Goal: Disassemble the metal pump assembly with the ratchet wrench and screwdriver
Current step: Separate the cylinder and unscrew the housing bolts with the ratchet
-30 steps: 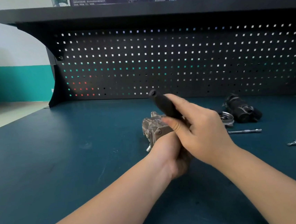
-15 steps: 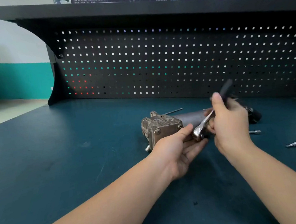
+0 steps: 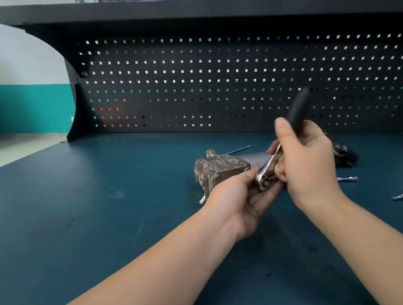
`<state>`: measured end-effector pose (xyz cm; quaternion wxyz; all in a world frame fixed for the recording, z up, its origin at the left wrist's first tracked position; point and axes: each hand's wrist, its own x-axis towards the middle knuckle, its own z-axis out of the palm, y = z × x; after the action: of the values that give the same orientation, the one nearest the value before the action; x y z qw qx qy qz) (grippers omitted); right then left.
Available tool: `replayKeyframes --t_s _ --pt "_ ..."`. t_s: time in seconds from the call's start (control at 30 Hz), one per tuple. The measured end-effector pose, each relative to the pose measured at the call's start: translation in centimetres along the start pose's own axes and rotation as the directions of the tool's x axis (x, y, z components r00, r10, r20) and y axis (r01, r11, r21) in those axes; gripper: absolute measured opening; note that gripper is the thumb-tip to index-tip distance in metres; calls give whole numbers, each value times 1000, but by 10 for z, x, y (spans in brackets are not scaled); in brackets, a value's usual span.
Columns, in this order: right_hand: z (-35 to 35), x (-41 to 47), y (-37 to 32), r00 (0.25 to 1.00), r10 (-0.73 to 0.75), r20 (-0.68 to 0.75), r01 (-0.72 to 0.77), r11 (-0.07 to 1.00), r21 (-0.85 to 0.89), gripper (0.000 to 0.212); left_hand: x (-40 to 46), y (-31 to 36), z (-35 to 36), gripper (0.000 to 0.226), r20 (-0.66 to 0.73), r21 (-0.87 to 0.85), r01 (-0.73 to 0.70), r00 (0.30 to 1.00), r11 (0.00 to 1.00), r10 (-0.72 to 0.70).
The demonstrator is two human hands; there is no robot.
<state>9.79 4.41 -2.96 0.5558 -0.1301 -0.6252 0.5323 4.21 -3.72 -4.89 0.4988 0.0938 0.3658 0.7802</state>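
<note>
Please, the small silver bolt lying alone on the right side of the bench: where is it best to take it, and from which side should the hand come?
Pinch the small silver bolt across its middle, coming from above with thumb and forefinger. It lies flat on its side on the blue bench top, lengthwise left to right, so fingers fit in front of and behind it. Nothing stands near it. The right hand is nearer but holds the ratchet wrench.

The ratchet wrench (image 3: 290, 141) handle is motion-blurred, its middle hidden inside the right hand (image 3: 306, 164). That hand covers most of a dark object (image 3: 345, 157) behind it. The left hand (image 3: 244, 197) hides the pump assembly's (image 3: 219, 170) near corner. Both forearms are cut off by the bottom edge.
</note>
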Motion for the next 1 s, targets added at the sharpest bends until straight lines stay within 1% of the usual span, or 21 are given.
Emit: replayKeyframes --t_s 0.03,0.07,0.1,0.13,0.17,0.2,0.23,0.3,0.33,0.37,0.4,0.43,0.5,0.63,0.67,0.73,0.77,0.83,0.87,0.93,1.0 --pt "-2 4 1 986 152 -72 -142 982 125 22 0 1 0 17 1 -3 9 1000 1000 -9" --pt "-4 7 3 947 297 -119 -264 935 237 23 0 1 0 17 2 5 18 1000 1000 -18" --pt "-6 9 5 901 412 -137 -355 880 316 24 1 0 0 17 -3 20 26 1000 999 -26" --pt "-8 10 7 864 484 -137 -414 840 350 23 2 0 0 18 -10 36 34 999 999 -34" --pt "-9 11 8 853 506 -131 -437 828 351 22 2 -1 -1 18 -17 49 45 999 998 -45" --pt "-9 11 8 868 481 -122 -422 845 328 21 2 -2 -1 19 -27 55 59 998 997 -58" --pt "-9 11 7 906 411 -104 -369 884 286 21 2 -2 -2 19 -35 59 74 997 996 -72" --pt "-8 8 1 979 201 -28 -194 968 159 20 1 0 -3 22 -52 64 103 994 993 -100" --pt "-7 6 -3 996 89 27 -90 993 73 19 -1 1 -3 23 -58 72 118 992 990 -114" --pt "-6 4 -6 996 -7 86 8 1000 -10 16 -2 2 -3 25 -59 80 133 990 988 -129" --pt "-5 3 -8 988 -73 135 83 994 -73 13 -3 3 -3 26 -57 83 147 988 986 -142" --pt "-6 2 -10 979 -109 170 127 987 -98 9 -4 3 -3 27 -54 80 158 987 984 -154" --pt "-8 2 -12 967 -129 218 153 983 -99 5 -4 4 -3 29 -47 62 175 984 983 -172" --pt "-6 5 -10 933 -163 320 211 970 -122 10 -3 3 -3 26 -20 7 182 983 983 -182" --pt "-2 5 -10 914 -188 361 251 959 -135 12 -3 3 -3 30 -2 -5 175 985 985 -175" --pt "6 4 -11 866 -231 443 347 916 -201 14 -2 3 -5 44 16 -19 157 988 987 -156" --pt "8 3 -12 848 -239 473 382 894 -234 14 -2 4 -5 45 15 -28 149 989 988 -149" --pt "9 2 -14 830 -230 508 405 875 -267 14 -3 5 -5 35 6 -29 132 991 991 -132" --pt "9 1 -14 827 -238 509 423 859 -287 13 -4 5 -5 29 -2 -20 118 993 993 -118" --pt "9 -2 -11 835 -291 467 477 805 -351 18 -2 5 -4 25 -22 3 85 996 996 -85" --pt "11 -4 -7 875 -335 350 461 797 -390 19 -1 4 -4 22 -36 10 71 997 997 -71"
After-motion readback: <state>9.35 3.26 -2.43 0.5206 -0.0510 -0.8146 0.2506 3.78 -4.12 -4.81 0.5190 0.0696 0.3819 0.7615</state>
